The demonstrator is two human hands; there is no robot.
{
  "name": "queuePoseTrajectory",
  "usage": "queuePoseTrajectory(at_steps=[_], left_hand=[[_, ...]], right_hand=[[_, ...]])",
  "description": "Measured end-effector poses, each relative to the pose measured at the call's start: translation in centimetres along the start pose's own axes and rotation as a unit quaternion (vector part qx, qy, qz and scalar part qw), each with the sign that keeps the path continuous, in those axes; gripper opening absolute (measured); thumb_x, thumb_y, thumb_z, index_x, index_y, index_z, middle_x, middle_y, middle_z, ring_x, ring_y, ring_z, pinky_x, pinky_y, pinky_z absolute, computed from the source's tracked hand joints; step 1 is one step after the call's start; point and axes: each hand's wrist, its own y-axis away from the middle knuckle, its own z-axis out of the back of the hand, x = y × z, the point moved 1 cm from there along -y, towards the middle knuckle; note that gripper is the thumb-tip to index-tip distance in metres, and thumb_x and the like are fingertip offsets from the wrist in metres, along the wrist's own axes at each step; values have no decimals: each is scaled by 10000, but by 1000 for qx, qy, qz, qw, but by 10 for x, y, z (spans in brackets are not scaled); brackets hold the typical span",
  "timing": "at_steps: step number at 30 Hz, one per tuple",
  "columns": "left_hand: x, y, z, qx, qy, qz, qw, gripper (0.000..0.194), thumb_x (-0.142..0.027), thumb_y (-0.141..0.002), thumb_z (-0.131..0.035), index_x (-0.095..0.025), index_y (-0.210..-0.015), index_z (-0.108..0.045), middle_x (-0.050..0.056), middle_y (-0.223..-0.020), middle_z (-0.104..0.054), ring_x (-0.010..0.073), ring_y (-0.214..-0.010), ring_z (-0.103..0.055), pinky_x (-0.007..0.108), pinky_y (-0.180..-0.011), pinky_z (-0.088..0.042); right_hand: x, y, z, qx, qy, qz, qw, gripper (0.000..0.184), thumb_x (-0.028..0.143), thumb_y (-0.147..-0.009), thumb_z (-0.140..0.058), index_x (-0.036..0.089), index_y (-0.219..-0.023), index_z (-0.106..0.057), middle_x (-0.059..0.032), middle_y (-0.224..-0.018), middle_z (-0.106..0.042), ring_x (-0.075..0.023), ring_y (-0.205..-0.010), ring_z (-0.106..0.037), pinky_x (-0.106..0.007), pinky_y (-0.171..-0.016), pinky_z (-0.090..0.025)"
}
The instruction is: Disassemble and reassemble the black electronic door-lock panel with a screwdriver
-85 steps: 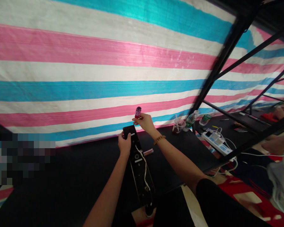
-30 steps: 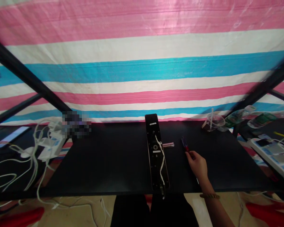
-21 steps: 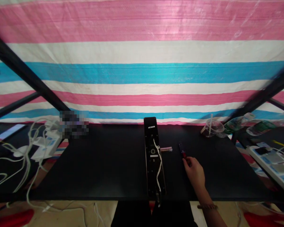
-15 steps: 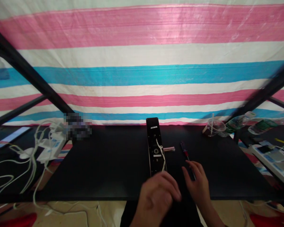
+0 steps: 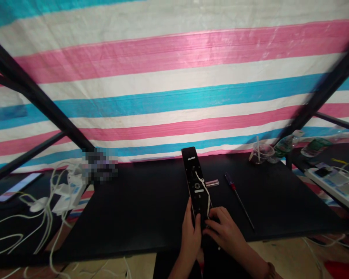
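Two-handed, clasped the black panel (image 5: 194, 196) (aligned lengthwise away, far end slightly left) with the left hand (image 5: 191, 231), pinched its white cable (image 5: 206, 192) with the right hand (image 5: 225, 229).

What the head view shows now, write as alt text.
A left hand holds the near end of a long, black, rectangular device; the right hand is at its white cable. A screwdriver with a purple-and-red handle lies to the right on the black tabletop.

Black tabletop (image 5: 133, 209) is backed by striped tarpaulin (image 5: 163, 91), flanked by black posts (image 5: 46, 104); beige floor (image 5: 142, 267) is seen below.
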Motion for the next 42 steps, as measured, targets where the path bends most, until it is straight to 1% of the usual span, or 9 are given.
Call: queuePoseTrajectory(at_steps=[3, 10, 13, 17, 22, 25, 29, 39, 42], left_hand=[[-2, -2, 2, -5, -3, 1, 1000, 577, -363, -944, -479, -193, -1491, -404, 118, -1551, -429, 232, -1450, -374, 406, -1203, -282], [-4, 1, 1, -6, -13, -7, 1000, 551, -368, -975, -418, -185, -1495, -400, 120, -1551, -428, 221, -1450, -374, 404, -1202, -290], [-3, 1, 0, -3, -21, -7, 1000, 554, -367, -976, -412, -175, -1496, -396, 126, -1553, -424, 222, -1451, -372, 402, -1201, -290], [-3, 2, -1, -12, -28, -8, 999, 554, -358, -962, -441, -180, -1486, -415, 129, -1528, -457, 233, -1438, -394, 410, -1190, -310], [-3, 3, -2, -24, -31, -6, 999, 549, -353, -953, -460, -199, -1478, -430, 118, -1505, -488, 233, -1416, -427, 402, -1175, -336], [-3, 3, -1, -23, -32, -7, 999, 547, -349, -949, -468, -209, -1477, -435, 116, -1509, -485, 239, -1418, -426, 401, -1172, -342], [-2, 3, -1, -16, -32, -8, 999, 551, -344, -954, -462, -209, -1486, -419, 112, -1525, -466, 238, -1428, -410, 401, -1174, -338], [-2, 2, -2, -21, -36, -11, 999, 547, -330, -951, -462, -204, -1482, -427, 126, -1508, -483, 251, -1415, -429, 422, -1166, -353], [-1, 1, -1, -18, -30, -7, 999, 541, -342, -955, -454, -201, -1477, -433, 127, -1523, -465, 252, -1429, -409, 429, -1183, -323]], right_hand=[[4, -3, 0, 21, 27, 40, 999, 89, 156, -839, -708, 232, -866, -672, -46, -906, -628, -219, -870, -574, -371, -758, -511], [4, 7, 3, 37, 7, 38, 999, 241, 98, -916, -549, 240, -1071, -668, -60, -935, -642, -201, -850, -591, -341, -752, -515], [0, 13, -3, 11, -12, 23, 1000, 212, 123, -921, -556, 239, -1061, -667, -67, -937, -643, -212, -852, -599, -361, -740, -531], [2, 20, -22, -76, -43, -11, 996, 219, 137, -925, -556, 251, -1080, -662, -71, -914, -642, -216, -829, -611, -367, -702, -550], [10, 23, -40, -165, -54, -77, 982, 136, 169, -925, -553, 246, -946, -663, -65, -860, -625, -213, -781, -616, -363, -657, -565], [9, 26, -38, -152, -57, -95, 982, 100, 225, -912, -597, 249, -977, -669, -76, -909, -615, -226, -822, -627, -373, -682, -589], [4, 30, -27, -106, -84, -73, 988, 275, 201, -925, -570, 270, -1177, -656, -100, -1023, -602, -231, -929, -638, -370, -780, -607], [11, 30, -46, -197, -93, -115, 969, 163, 218, -939, -558, 261, -1009, -699, -84, -949, -588, -215, -856, -650, -330, -722, -605], [12, 33, -46, -184, -101, -137, 968, 127, 268, -929, -595, 257, -985, -709, -83, -955, -593, -214, -863, -655, -323, -744, -602]])
